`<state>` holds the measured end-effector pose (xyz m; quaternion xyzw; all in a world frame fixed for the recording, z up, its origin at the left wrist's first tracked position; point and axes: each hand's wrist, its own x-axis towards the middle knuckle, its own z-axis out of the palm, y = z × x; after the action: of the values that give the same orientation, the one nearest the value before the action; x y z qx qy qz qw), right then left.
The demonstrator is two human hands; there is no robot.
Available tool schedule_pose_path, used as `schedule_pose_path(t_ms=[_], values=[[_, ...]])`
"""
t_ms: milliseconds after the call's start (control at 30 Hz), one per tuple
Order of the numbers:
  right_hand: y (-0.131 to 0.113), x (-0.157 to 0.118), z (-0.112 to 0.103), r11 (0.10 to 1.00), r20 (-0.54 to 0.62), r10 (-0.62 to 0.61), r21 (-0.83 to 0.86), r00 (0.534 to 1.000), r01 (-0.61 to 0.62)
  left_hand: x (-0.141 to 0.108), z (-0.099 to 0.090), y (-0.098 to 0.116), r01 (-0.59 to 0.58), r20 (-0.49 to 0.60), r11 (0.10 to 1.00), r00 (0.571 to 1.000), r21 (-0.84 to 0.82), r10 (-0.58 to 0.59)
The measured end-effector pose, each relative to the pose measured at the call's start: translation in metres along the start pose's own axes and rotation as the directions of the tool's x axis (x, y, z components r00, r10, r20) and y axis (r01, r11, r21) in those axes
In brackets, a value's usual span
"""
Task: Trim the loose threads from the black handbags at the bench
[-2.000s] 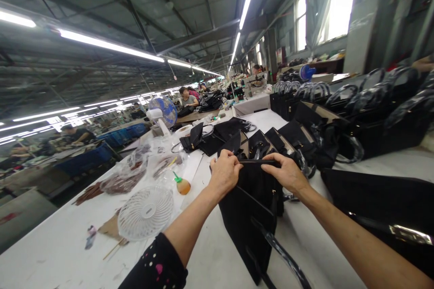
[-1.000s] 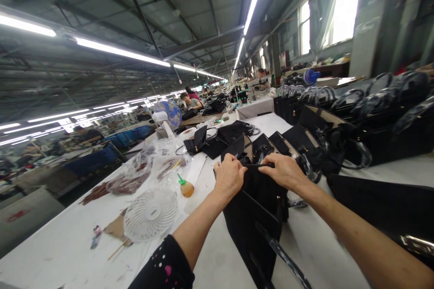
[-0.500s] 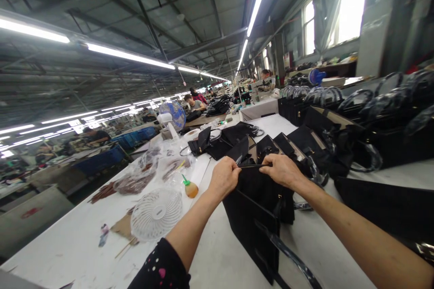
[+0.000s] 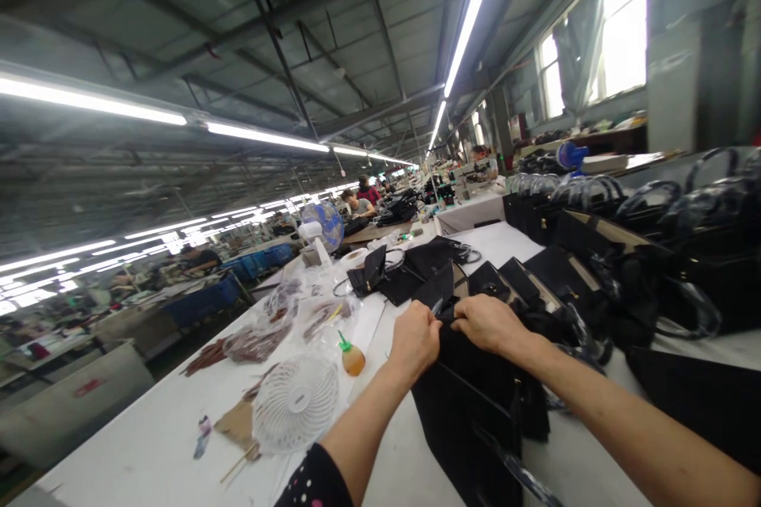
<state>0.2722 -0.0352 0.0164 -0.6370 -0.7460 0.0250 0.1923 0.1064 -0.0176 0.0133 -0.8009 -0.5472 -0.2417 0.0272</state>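
Observation:
In front of me on the white table lies a black handbag, its dark handle hanging toward me. My left hand pinches the far upper edge of this bag, fingers pressed together. Close beside it on the right, my right hand grips the same edge between thumb and fingers. The short stretch of black fabric between the two hands is mostly hidden by my fingers. Just beyond my hands lie more black bags with tan-edged panels.
Left of my arm are a white round fan, an orange glue bottle with a green tip, and plastic bags around brown strips. Rows of black handbags with wrapped handles fill the right side. Farther back, people sit near a blue fan.
The view has shifted, so everything sits lower and farther right. My hands have come closer together along the bag's edge; the stretched strip between them has shortened.

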Motion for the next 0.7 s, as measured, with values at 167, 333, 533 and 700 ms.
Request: schedule_pose_path(t_ms=[167,333,533,700], values=[[-0.004,0.003,0.009,0.999,-0.037,-0.034,0.024,0.999,0.035,-0.002,0.001,-0.005,-0.002,-0.007,0.998,1.0,-0.064,0.002],[-0.002,0.002,0.009,0.995,-0.015,-0.074,0.072,0.997,0.075,-0.004,-0.003,-0.005,0.004,-0.007,0.994,1.0,-0.109,-0.005],[0.001,0.002,0.006,0.987,0.013,-0.079,0.14,0.997,0.077,-0.004,-0.005,-0.013,-0.109,0.0,0.983,0.994,-0.151,0.11],[0.004,0.004,0.006,0.989,0.015,-0.049,0.138,0.999,0.046,-0.006,-0.013,-0.025,-0.001,0.044,0.996,0.999,-0.088,0.005]])
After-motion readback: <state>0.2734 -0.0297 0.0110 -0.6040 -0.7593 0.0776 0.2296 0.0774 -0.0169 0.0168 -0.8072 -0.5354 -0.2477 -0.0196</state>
